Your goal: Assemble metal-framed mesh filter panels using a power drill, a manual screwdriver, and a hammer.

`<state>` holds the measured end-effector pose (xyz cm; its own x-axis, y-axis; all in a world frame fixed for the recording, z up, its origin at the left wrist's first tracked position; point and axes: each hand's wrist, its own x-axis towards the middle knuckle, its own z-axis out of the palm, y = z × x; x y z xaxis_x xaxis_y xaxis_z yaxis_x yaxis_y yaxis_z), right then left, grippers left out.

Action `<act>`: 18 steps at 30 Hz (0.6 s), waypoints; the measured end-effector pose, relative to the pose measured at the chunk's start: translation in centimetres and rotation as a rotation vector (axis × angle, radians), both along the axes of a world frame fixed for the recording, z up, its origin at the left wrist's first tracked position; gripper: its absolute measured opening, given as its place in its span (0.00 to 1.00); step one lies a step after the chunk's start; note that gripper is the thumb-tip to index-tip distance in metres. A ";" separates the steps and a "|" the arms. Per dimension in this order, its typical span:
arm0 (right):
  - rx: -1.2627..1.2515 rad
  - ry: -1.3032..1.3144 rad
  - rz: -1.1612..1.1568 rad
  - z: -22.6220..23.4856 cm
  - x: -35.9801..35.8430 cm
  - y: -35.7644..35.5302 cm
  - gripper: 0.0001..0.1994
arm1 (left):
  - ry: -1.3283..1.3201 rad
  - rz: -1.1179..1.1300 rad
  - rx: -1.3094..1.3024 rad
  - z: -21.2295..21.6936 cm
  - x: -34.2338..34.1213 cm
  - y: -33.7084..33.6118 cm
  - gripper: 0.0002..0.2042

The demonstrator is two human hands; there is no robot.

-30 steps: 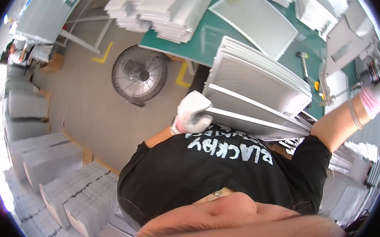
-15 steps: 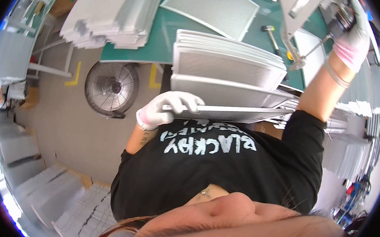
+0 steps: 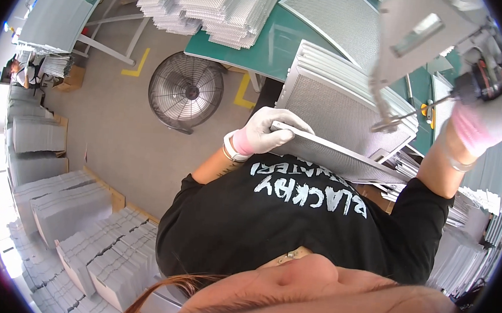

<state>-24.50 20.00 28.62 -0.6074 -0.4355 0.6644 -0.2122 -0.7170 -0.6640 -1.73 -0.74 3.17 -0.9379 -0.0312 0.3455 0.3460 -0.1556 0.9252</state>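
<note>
My left hand (image 3: 264,133), in a white glove with a pink cuff, grips the near-left corner of a framed mesh panel (image 3: 344,154). The thumb lies over the frame's edge, and the panel slants in front of my black shirt. Just beyond it, more framed mesh panels (image 3: 330,107) stand leaning together against the green table (image 3: 235,55). My right hand (image 3: 486,118), gloved alike, is raised at the far right. It closes around a dark cylindrical tool (image 3: 478,82) with a long thin metal rod; most of its fingers are hidden.
A pale metal bracket arm (image 3: 416,40) hangs over the table's right side. Stacked mesh sheets (image 3: 215,8) and a flat framed panel (image 3: 342,23) lie on the table. A round floor fan (image 3: 187,93) stands left. Stacked panels (image 3: 73,205) fill the lower left; a person (image 3: 24,74) is far off.
The view has shifted, moving the scene. My left hand now clasps the panel's corner with its thumb on top, and the panel slopes more down toward the right. My right hand stays at the dark tool.
</note>
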 end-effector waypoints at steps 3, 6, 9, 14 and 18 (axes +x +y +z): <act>0.058 -0.025 -0.209 -1.8 0.7 0.0 0.21 | 0.128 0.109 -0.009 -0.1 -0.4 0.2 0.17; 0.071 -0.126 -0.109 -2.0 -1.3 3.6 0.20 | 0.056 0.048 0.021 -0.7 0.4 -0.7 0.17; -0.036 -0.203 -0.011 -3.3 -3.5 7.3 0.24 | 0.010 0.015 0.091 -1.1 0.7 -0.8 0.17; -0.020 -0.187 -0.229 -3.1 -3.5 8.7 0.24 | 0.017 -0.071 0.102 -1.1 0.2 -1.0 0.17; 0.015 -0.238 -0.476 -2.4 -1.0 5.8 0.22 | 0.116 -0.228 0.212 0.5 -0.3 -0.4 0.17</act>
